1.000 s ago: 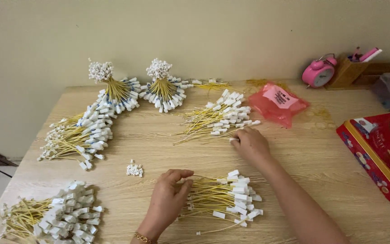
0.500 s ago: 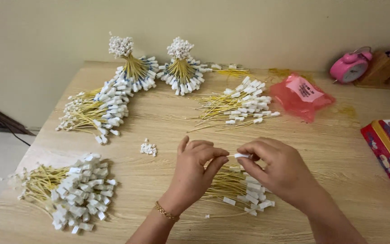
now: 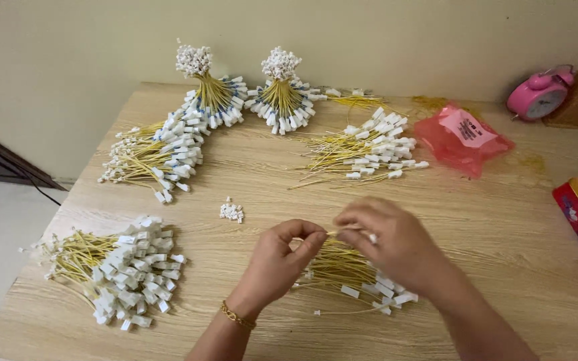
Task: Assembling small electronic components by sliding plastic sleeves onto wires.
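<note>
Both hands are meeting over a wire pile [image 3: 352, 277] lying near the front of the tabletop [image 3: 503, 227]. The left hand [image 3: 279, 257] is pinching yellow wire ends in a narrow grip between thumb and fingers. The right hand [image 3: 393, 244] is closing its grip on a white tag [image 3: 372, 236] at its fingertips. A small cluster of white caps [image 3: 231, 211] is sitting just left of the hands, and a red bag [image 3: 463, 137] is lying well apart at the back right
</note>
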